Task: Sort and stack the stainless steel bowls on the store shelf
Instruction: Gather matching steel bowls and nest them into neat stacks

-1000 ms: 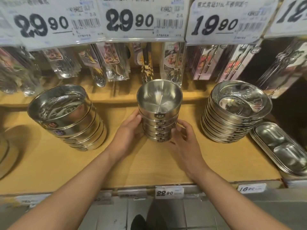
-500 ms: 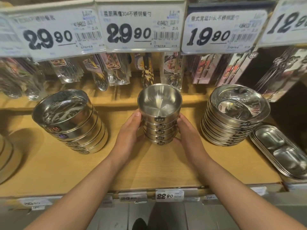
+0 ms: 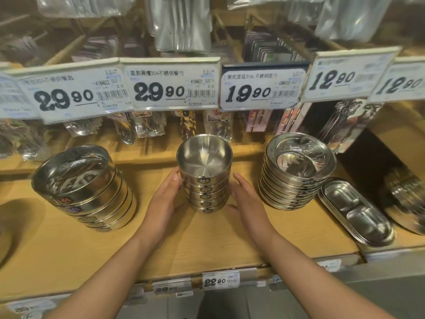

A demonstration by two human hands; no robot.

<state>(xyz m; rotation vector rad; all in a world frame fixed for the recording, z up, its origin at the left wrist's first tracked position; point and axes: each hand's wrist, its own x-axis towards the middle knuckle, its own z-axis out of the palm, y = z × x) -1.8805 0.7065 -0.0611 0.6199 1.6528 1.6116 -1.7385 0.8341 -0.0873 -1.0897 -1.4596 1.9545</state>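
Bowl stack marked "304" stands mid-shelf. Left hand touches its side, fingers straight; right hand released, just beside. Left stack reads "316L". Tags above: "29.90".

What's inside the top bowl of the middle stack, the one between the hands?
The top bowl of the middle stack holds nothing: its bare brushed bottom shows. The insides of the nested bowls under it are covered, so their contents cannot be seen.

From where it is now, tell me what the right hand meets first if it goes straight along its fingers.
The right hand points up the shelf, just right of the small bowl stack. Probably it brushes that stack's side; otherwise the hanging spoon packs.
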